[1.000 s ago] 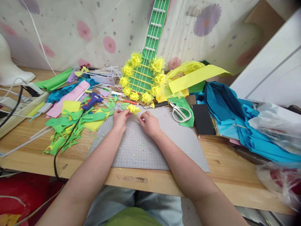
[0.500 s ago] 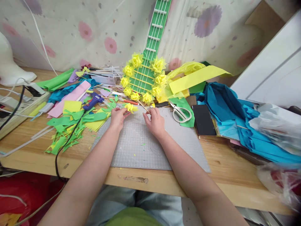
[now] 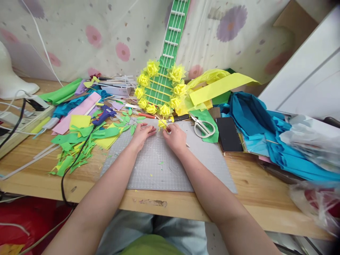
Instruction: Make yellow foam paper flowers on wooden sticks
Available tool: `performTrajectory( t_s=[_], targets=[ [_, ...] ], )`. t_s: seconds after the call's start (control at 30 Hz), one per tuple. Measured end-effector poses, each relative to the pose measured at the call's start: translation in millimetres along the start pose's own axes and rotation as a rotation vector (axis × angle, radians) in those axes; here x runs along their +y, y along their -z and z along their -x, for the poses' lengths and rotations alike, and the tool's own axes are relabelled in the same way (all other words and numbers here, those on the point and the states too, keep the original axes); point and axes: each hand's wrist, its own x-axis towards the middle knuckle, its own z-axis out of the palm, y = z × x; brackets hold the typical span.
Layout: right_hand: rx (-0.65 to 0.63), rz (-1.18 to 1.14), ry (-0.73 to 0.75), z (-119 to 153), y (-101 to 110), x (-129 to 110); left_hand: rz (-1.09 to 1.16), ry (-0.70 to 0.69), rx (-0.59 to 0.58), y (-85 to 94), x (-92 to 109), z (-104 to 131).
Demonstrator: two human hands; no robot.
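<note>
Over the grey cutting mat (image 3: 159, 173), my right hand (image 3: 175, 137) is closed, with a thin stick (image 3: 188, 145) running through its grip and out past the palm. A small yellow paper flower (image 3: 162, 124) shows right at its fingertips. My left hand (image 3: 142, 136) lies a little to the left, fingers stretched out and nothing visible in them. Just beyond both hands stands a green paper guitar (image 3: 170, 60) with white strings, its body ringed by several yellow paper flowers. Cut green leaves (image 3: 130, 120) lie beside my left hand.
White-handled scissors (image 3: 203, 127) and a black phone (image 3: 229, 134) lie on the right, near blue paper (image 3: 252, 113). A blue glue gun (image 3: 105, 114) with a trailing cord (image 3: 77, 159) sits among green and yellow scraps (image 3: 77, 148). A power strip (image 3: 37, 109) is far left.
The yellow flower has gone from my left hand to my right fingertips. My left hand has moved slightly right with its fingers opened. The stick now pokes out behind my right hand.
</note>
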Motion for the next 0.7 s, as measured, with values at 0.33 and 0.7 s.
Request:
performTrajectory(
  t_s=[0.33, 0.7],
  targets=[
    [0.005, 0.033, -0.006, -4.5, -1.6, 4.9, 0.023, 0.117, -0.127, -10.9, -2.8, 11.4],
    [-0.04, 0.044, 0.058, 0.6, -0.6, -0.3, -0.115, 0.021, -0.065, -10.7, -4.2, 9.4]
  ],
)
